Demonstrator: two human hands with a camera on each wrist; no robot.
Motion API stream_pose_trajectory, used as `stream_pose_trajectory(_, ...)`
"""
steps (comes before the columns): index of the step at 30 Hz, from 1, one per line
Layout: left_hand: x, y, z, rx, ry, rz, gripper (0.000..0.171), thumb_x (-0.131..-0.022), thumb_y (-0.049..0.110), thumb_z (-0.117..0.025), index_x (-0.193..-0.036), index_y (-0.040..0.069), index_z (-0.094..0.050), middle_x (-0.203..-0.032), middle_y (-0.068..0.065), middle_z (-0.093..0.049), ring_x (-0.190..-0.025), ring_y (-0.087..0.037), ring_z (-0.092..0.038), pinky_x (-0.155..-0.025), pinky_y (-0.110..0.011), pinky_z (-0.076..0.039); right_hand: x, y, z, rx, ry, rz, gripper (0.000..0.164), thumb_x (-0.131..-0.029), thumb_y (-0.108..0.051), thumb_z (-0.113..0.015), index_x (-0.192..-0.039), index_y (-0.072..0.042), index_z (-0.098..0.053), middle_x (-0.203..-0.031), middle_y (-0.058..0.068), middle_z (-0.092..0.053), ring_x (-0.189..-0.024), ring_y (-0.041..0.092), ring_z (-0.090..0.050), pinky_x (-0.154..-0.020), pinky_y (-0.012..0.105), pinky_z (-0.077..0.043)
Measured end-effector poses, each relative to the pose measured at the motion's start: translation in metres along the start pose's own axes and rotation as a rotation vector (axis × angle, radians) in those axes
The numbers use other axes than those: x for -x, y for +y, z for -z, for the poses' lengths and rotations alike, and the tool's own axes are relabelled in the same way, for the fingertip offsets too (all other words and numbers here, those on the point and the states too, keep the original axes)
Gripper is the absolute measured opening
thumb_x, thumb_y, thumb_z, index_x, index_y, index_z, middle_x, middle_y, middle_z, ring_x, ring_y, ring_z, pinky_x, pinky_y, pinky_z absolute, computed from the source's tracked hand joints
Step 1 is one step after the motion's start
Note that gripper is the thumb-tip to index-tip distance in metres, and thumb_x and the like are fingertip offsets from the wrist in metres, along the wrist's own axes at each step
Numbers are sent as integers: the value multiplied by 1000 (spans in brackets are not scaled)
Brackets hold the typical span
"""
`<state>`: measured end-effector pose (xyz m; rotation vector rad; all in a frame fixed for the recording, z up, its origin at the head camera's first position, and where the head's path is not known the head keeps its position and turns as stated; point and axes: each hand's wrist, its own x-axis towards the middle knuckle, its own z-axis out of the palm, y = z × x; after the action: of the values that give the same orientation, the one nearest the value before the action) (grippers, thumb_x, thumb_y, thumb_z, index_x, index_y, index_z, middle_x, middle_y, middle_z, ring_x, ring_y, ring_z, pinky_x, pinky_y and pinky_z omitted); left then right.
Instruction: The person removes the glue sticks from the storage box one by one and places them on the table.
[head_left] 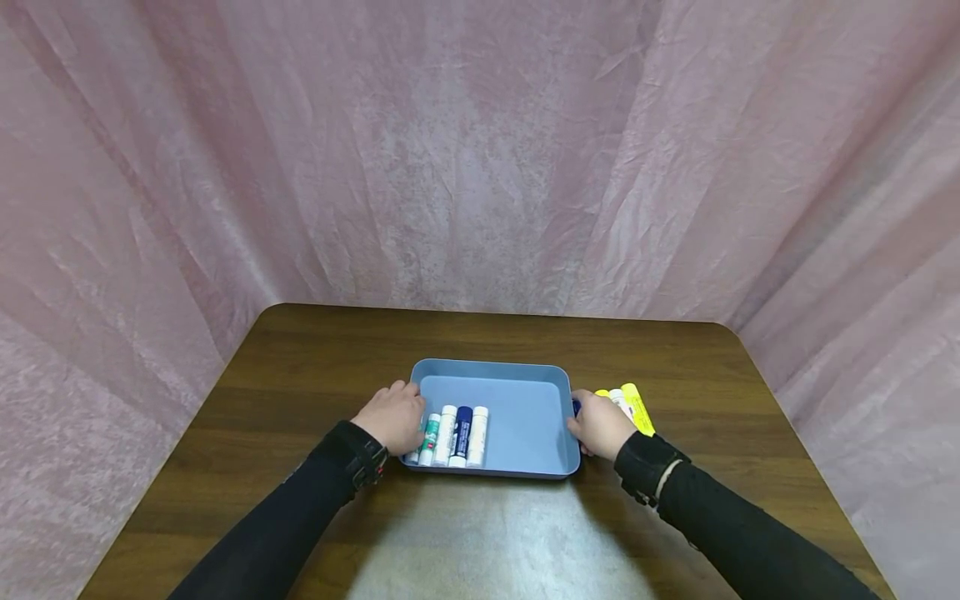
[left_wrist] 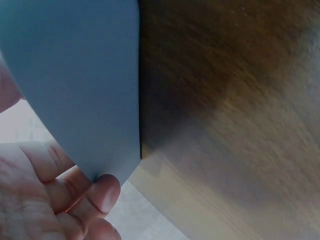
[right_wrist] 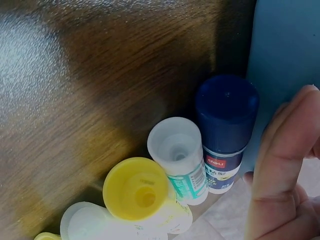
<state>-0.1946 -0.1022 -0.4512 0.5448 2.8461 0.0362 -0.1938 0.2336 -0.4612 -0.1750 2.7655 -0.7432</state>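
A blue tray (head_left: pixel 525 417) lies on the wooden table with several glue sticks (head_left: pixel 463 429) side by side in its left part, mostly white, one navy. My left hand (head_left: pixel 393 415) grips the tray's left side; in the left wrist view its fingers (left_wrist: pixel 106 194) curl at the end of the tray wall (left_wrist: pixel 85 90). My right hand (head_left: pixel 602 425) holds the tray's right side, its fingers (right_wrist: pixel 290 140) against the wall in the right wrist view. Beside it stand a navy glue stick (right_wrist: pixel 227 115), a white-and-green one (right_wrist: pixel 185 180) and a yellow-ended one (right_wrist: pixel 135 187).
Right of the tray, yellow glue sticks (head_left: pixel 636 407) and a white one (head_left: pixel 618 398) show past my right hand. The brown table (head_left: pixel 330 358) has rounded far corners. Pink curtains (head_left: pixel 480 167) hang behind and along both sides.
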Motion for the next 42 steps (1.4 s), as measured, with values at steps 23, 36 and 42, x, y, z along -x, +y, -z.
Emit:
stream_pose_trajectory(23, 2, 0, -1, 107, 100, -14, 33, -81, 27, -82, -108, 14, -69, -100, 0, -64, -93, -21, -50, -90, -43, -43, -1, -1, -1, 5, -15, -40, 55, -99, -12, -63, -145, 9, -44, -59, 5, -61, -46, 14, -58, -48, 25, -45)
stream_pose_trajectory(36, 3, 0, 0, 188, 24, 0, 29, -88, 29, -77, -112, 19, -63, -91, 4, -64, -86, -19, -50, -87, -40, -39, -2, -1, -1, 9, -10, -31, 54, -99, -12, -63, -145, 9, -45, -60, 4, -60, -46, 14, -58, -48, 26, -46)
stream_pose_trajectory(42, 3, 0, 1, 207, 18, 1, 25, -90, 29, -76, -109, 20, -62, -90, 4, -63, -84, -18, -50, -84, -39, -37, -1, -2, 0, 10, -4, -18, 54, -99, -12, -63, -144, 10, -45, -59, 4, -60, -46, 14, -58, -48, 26, -46)
